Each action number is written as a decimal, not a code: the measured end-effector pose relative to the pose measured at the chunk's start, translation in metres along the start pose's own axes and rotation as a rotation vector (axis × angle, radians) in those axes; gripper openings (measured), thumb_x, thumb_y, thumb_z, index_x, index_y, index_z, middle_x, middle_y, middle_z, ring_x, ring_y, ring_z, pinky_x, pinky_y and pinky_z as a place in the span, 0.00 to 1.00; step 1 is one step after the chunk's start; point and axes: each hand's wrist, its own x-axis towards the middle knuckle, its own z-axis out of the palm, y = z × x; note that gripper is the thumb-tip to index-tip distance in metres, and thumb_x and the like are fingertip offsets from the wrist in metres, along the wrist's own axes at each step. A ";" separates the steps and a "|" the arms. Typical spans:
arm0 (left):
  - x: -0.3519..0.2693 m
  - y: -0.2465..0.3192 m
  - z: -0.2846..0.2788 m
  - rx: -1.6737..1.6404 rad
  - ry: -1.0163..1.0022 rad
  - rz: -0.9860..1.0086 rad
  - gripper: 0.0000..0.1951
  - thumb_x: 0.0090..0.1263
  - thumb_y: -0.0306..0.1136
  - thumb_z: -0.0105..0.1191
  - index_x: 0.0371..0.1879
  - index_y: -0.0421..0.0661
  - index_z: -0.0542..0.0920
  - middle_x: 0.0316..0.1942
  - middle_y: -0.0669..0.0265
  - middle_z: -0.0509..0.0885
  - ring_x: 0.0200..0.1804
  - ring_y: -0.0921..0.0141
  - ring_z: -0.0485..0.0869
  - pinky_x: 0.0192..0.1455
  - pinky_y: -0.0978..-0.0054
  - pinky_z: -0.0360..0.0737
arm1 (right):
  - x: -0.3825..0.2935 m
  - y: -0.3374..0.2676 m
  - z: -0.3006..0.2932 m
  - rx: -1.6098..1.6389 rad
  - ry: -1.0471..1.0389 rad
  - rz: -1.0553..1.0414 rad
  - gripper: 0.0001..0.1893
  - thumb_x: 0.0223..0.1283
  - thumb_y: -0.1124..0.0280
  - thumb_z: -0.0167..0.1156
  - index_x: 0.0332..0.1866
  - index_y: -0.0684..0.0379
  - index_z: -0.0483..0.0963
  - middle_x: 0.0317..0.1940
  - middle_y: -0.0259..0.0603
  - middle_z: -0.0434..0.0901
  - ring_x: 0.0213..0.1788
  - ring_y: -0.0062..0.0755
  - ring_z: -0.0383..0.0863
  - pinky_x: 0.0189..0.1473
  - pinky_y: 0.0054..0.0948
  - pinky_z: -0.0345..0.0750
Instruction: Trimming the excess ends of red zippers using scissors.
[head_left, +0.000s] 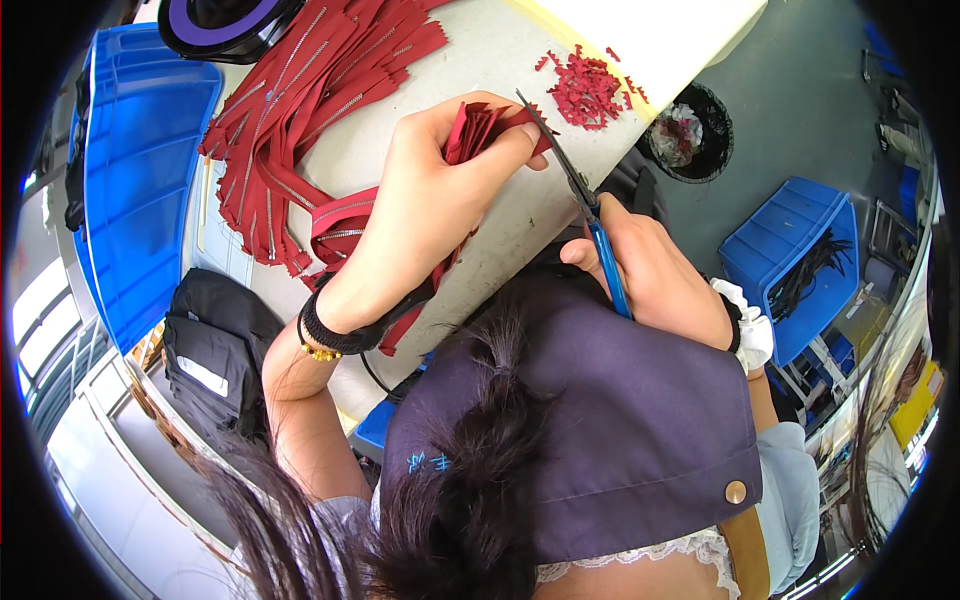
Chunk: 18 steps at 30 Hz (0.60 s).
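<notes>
My left hand (450, 172) grips a folded bunch of red zipper tape ends (474, 133), with one end splayed out past the thumb. In my right hand (652, 262) is a pair of scissors (609, 262) with blue handles. Their dark blades point up and left, lying against the splayed tape end; whether they cut into it I cannot tell. A pile of red zippers (322, 97) with metal teeth covers the table (525, 217) to the left, and some trail under my left wrist. Small red zigzag-edged tape scraps (589, 90) lie heaped just beyond the blades.
Beyond the table's right edge stands a lined black waste bin (716, 139) on the floor. A blue crate (787, 225) holding dark strips lies to the right. Another blue plastic bin (139, 180) and folded black fabric (217, 337) are at the left. A purple-black round object (225, 22) sits at the top.
</notes>
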 end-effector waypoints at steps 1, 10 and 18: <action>0.000 0.001 0.000 0.000 0.000 0.000 0.08 0.71 0.31 0.56 0.40 0.38 0.83 0.30 0.71 0.87 0.23 0.87 0.71 0.21 0.84 0.66 | 0.000 0.000 -0.001 0.000 0.000 0.000 0.23 0.66 0.60 0.65 0.32 0.70 0.64 0.18 0.58 0.71 0.23 0.61 0.74 0.26 0.44 0.69; 0.003 -0.003 -0.003 -0.017 -0.008 -0.028 0.10 0.72 0.33 0.54 0.39 0.38 0.84 0.29 0.70 0.87 0.22 0.86 0.72 0.21 0.83 0.67 | 0.002 -0.002 -0.006 0.092 -0.129 0.223 0.26 0.66 0.54 0.64 0.33 0.70 0.64 0.21 0.60 0.73 0.27 0.62 0.77 0.30 0.44 0.71; 0.003 -0.008 0.003 -0.004 0.016 0.067 0.10 0.72 0.30 0.54 0.37 0.35 0.83 0.30 0.67 0.87 0.34 0.81 0.79 0.40 0.79 0.77 | 0.001 -0.001 -0.005 0.103 -0.135 0.190 0.27 0.68 0.52 0.62 0.33 0.70 0.65 0.22 0.60 0.74 0.27 0.59 0.77 0.31 0.44 0.72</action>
